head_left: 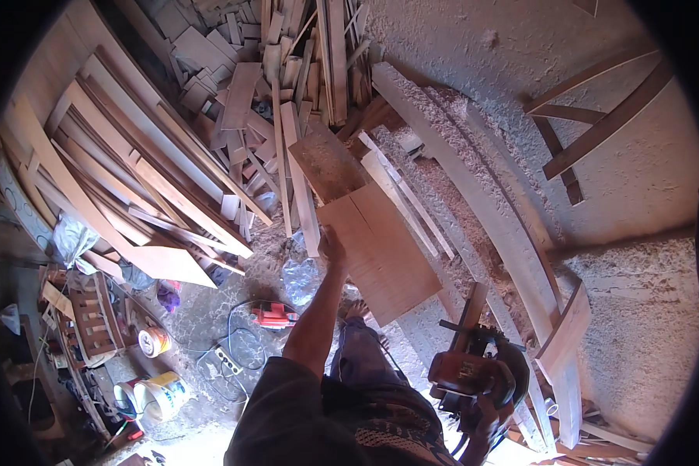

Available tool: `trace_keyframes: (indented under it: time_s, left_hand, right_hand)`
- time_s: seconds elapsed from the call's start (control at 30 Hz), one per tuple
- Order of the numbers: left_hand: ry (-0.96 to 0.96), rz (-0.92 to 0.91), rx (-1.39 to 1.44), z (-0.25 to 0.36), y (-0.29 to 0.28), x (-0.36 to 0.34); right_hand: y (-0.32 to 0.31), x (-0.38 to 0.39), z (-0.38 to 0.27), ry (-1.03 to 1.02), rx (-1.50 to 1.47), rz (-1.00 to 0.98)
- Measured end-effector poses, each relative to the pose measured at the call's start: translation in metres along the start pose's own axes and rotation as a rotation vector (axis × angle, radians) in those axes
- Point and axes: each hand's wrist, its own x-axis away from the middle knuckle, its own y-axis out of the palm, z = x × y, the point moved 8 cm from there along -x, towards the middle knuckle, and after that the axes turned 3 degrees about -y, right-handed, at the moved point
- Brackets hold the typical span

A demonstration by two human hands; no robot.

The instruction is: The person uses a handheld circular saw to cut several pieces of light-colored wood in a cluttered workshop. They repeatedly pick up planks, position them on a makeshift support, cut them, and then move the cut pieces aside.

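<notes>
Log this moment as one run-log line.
left hand: grips plywood panel edge | right hand: holds power saw | floor: sawdust

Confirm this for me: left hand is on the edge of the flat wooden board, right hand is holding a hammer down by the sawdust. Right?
Not quite. In the head view the right hand holds a handheld power saw, not a hammer. The rest stands: the left hand grips the edge of the flat wooden board, above the sawdust.

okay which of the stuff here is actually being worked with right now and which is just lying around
In hand:
- flat wooden board, gripped by the left hand
- power saw, held by the right hand

Lying about:
- stacked timber offcuts
- red power tool on the floor
- paint buckets
- long curved plank
</notes>
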Motion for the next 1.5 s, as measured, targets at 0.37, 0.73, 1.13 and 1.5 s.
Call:
trace_keyframes:
  time_s: [0.37, 0.73, 1.13, 1.5]
  left_hand:
    - [0.047, 0.064, -0.108, -0.015, 0.0, -0.017]
    - [-0.061, -0.11, -0.18, -0.019, -0.028, -0.02]
    - [-0.467, -0.48, -0.019, -0.091, -0.004, 0.191]
    - [-0.06, -0.196, -0.302, -0.035, -0.081, 0.103]
  right_hand:
    - [0.013, 0.006, -0.006, -0.089, 0.121, -0.075]
    - [0.01, 0.018, 0.012, -0.115, 0.164, -0.138]
    - [-0.004, 0.035, 0.007, -0.137, 0.21, -0.224]
    - [0.048, 0.047, -0.024, -0.359, 0.515, -0.545]
